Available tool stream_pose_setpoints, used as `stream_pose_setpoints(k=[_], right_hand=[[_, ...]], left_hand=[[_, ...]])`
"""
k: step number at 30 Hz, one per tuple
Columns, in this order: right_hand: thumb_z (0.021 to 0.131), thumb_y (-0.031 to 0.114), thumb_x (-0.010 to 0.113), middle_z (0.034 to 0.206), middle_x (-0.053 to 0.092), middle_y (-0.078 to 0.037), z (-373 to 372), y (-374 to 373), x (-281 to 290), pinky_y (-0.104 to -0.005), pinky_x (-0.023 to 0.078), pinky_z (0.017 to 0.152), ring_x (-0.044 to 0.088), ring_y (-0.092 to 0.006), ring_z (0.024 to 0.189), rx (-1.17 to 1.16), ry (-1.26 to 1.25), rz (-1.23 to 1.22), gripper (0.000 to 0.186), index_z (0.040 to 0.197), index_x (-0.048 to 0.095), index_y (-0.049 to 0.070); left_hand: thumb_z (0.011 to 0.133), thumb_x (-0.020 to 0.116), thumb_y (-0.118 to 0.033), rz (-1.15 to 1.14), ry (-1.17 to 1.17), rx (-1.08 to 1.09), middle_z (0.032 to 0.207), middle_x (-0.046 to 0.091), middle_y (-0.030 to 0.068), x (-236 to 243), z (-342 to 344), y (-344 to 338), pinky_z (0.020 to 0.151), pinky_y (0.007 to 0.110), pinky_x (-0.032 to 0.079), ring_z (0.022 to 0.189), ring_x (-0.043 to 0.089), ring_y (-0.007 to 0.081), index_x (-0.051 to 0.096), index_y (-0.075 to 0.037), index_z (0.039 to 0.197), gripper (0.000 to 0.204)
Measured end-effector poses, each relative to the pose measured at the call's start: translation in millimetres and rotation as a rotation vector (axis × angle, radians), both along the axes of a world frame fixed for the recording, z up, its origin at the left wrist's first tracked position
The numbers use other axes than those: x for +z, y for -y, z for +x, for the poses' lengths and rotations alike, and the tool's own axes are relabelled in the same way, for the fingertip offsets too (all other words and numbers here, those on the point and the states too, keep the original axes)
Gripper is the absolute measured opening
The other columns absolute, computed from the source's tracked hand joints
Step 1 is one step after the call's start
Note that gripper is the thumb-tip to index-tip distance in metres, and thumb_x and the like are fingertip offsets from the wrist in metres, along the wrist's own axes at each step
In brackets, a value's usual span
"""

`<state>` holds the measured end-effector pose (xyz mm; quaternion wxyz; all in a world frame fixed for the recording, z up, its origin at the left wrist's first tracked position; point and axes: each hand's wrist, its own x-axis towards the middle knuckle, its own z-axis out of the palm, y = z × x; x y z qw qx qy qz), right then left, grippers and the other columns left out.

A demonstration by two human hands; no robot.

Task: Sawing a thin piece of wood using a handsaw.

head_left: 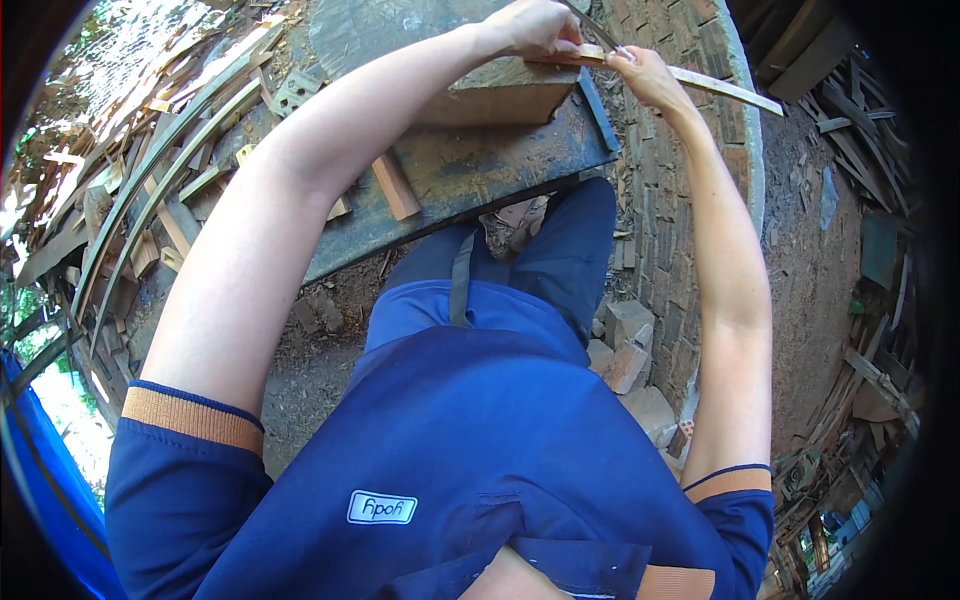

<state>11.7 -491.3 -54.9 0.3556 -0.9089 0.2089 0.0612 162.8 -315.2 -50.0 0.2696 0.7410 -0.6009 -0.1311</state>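
At the top of the head view my left hand (538, 28) is closed, its fingers pinched at the near end of a thin wooden strip (735, 90). To its right, my right hand (648, 78) grips the same strip with thumb and fingers, and the pale length sticks out past it to the right. A narrow dark bar (592, 24) slants between the hands and ends by my right fingertips; its kind is unclear. Both hands are over the right end of a thick wooden block (500, 98), which lies on a dark worktable (470, 170).
A short wooden piece (396, 187) lies near the table's front edge. Long curved strips and scrap wood (165, 190) are heaped at left. Broken bricks (628, 360) lie by my leg; a brick-paved strip (655, 200) runs along the right, with more scrap wood (850, 130) beyond.
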Motion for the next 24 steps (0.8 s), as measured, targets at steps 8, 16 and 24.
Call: stream_pose_setpoints(k=[8,16,24], right_hand=[[0.087,0.039,0.057,0.073,0.059,-0.009,3,-2,7,-0.035,0.045,0.062,0.058,-0.0185,0.068,-0.019,-0.069,0.073,0.042,0.093,0.064,-0.002],[0.085,0.04,0.058,0.068,0.056,-0.005,2,0,4,-0.0322,0.041,0.054,0.052,-0.0151,0.059,-0.045,-0.048,0.101,0.039,0.087,0.064,0.001],[0.089,0.04,0.061,0.066,0.045,0.005,-3,3,-2,-0.0264,0.03,0.048,0.04,-0.0068,0.056,-0.053,-0.053,0.131,0.031,0.086,0.061,0.009]], left_hand=[[0.081,0.071,-0.03,-0.002,-0.008,-0.008,0.076,0.068,0.0185,-5,5,-3,0.068,0.044,0.053,0.074,0.068,0.0367,0.074,-0.008,0.085,0.022],[0.081,0.071,-0.026,-0.006,-0.005,0.019,0.085,0.071,0.0179,-10,1,-5,0.073,0.043,0.055,0.079,0.069,0.0362,0.076,-0.011,0.096,0.023],[0.081,0.071,-0.027,-0.01,-0.005,0.012,0.084,0.071,0.0187,-11,-1,-2,0.074,0.043,0.056,0.079,0.07,0.0356,0.076,-0.009,0.097,0.025]])
